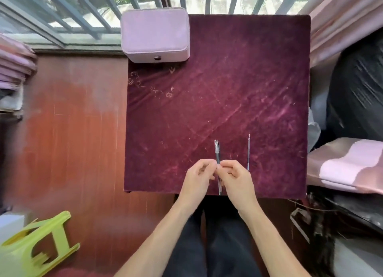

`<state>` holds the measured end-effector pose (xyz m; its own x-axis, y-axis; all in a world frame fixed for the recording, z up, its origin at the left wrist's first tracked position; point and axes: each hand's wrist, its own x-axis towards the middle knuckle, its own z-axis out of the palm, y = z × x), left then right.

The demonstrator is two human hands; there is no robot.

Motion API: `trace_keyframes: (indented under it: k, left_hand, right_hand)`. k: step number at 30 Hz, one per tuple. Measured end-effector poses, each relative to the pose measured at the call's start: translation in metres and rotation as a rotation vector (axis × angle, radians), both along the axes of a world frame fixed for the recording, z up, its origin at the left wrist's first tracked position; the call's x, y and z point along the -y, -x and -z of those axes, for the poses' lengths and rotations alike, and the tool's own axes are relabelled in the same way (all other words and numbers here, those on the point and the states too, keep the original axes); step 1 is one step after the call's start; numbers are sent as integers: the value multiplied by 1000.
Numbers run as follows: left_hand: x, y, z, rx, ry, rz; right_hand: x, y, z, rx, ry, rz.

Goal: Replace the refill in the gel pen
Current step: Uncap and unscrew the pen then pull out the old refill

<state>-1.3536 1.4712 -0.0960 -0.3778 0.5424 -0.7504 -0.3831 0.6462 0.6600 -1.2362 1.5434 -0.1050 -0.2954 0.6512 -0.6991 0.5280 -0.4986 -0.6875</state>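
Note:
A gel pen (217,152) with a clear cap and dark grip points away from me near the front edge of the table (238,79), which is covered in dark purple velvet. Both hands pinch its barrel about midway: my left hand (198,176) from the left, my right hand (236,177) from the right. The pen's clear rear end sticks out toward me below my fingers. A thin spare refill (248,152) lies on the cloth just right of the pen, parallel to it, tip pointing away, untouched.
A closed lilac box (155,34) sits on the table's far left corner. A green plastic stool (39,243) lies tipped on the wooden floor at lower left. Folded pink fabric (348,164) and dark bundles crowd the right side.

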Motion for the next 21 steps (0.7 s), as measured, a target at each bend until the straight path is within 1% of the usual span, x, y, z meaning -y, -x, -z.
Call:
trace_keyframes:
  k: [6, 10, 13, 16, 18, 21]
  left_hand:
    - [-15, 2, 61, -28, -33, -84]
    - [-14, 0, 89, -53, -77, -87]
    - [-10, -1, 101, -82, -111, -43]
    - [-6, 0, 110, -110, -132, -11]
    - [-3, 3, 112, -128, -141, 2]
    - [0, 11, 109, -78, -163, 8]
  right_hand:
    - [0, 4, 55, -49, -29, 15]
    - [7, 3, 82, -51, -82, 50]
    - [12, 2, 94, -57, -125, 48]
    - [14, 0, 100, -95, -109, 29]
    - [12, -1, 101, -131, -99, -22]
    - [1, -5, 98, -170, -96, -42]
